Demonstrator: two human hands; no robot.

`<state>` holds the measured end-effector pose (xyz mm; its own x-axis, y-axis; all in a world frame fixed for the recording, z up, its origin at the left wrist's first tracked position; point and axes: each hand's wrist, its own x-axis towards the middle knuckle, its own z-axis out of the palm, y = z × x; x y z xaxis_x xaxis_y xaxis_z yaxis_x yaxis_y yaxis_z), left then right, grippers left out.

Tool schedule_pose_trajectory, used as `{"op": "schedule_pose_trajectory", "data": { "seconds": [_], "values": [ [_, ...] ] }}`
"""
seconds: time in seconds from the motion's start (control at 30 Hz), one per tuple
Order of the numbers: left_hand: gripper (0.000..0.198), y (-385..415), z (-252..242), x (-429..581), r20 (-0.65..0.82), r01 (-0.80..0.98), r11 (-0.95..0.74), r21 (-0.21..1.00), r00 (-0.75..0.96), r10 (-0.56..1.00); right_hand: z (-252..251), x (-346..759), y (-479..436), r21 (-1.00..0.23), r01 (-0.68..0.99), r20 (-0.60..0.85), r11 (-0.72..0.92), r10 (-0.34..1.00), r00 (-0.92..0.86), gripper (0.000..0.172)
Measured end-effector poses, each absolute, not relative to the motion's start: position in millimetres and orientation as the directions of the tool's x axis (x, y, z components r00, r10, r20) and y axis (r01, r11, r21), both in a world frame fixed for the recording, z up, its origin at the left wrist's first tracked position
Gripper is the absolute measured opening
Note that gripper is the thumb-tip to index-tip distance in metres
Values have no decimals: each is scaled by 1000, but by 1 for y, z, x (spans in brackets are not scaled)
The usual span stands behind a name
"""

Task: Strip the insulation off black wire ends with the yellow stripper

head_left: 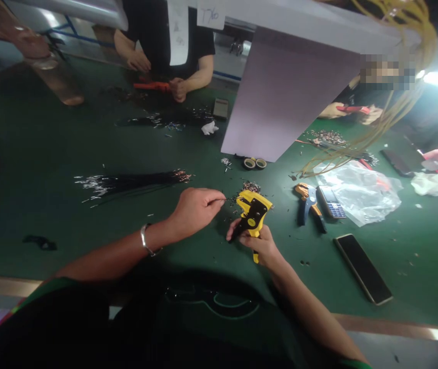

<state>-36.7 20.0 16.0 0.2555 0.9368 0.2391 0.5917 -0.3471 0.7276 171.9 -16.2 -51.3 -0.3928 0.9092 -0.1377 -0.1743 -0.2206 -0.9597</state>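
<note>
Ok so, yellow tool (256,209) over table (99,138), right hand (261,244) clamped low on it; probably stiff, lightish, best held there; left hand (196,209) fingers pinched together, seemingly on thin wire (229,199) beside tool; likely bendy, pinch near tip.

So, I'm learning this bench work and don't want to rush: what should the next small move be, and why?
Probably ease the left hand slightly toward the yellow tool: it seems to pinch a thin wire, though that is too small to be sure, on the side facing the tool, which the right hand is gripping.
</note>
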Motion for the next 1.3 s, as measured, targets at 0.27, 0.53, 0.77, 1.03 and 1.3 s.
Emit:
{"op": "schedule_pose_trajectory", "data": {
  "seconds": [0.27,0.53,0.77,1.03,1.3],
  "values": [
    [18,31,15,-45,105,511,-195,837,200,974,-45,175,-15,-921,-264,-129,-285,864,-486,31],
    [19,24,17,-38,118,524,-204,827,193,974,-48,173,-15,-940,-217,-142,-262,882,-449,32],
    [22,18,16,-34,191,571,-292,767,231,954,-51,172,-17,-947,-182,-161,-266,880,-447,33],
    [24,14,19,-29,224,592,-330,735,248,943,-52,169,-17,-930,-231,-155,-286,875,-458,34],
    [24,12,17,-28,255,626,-358,693,252,934,-51,169,-18,-942,-211,-150,-262,888,-434,36]
  ]
}}
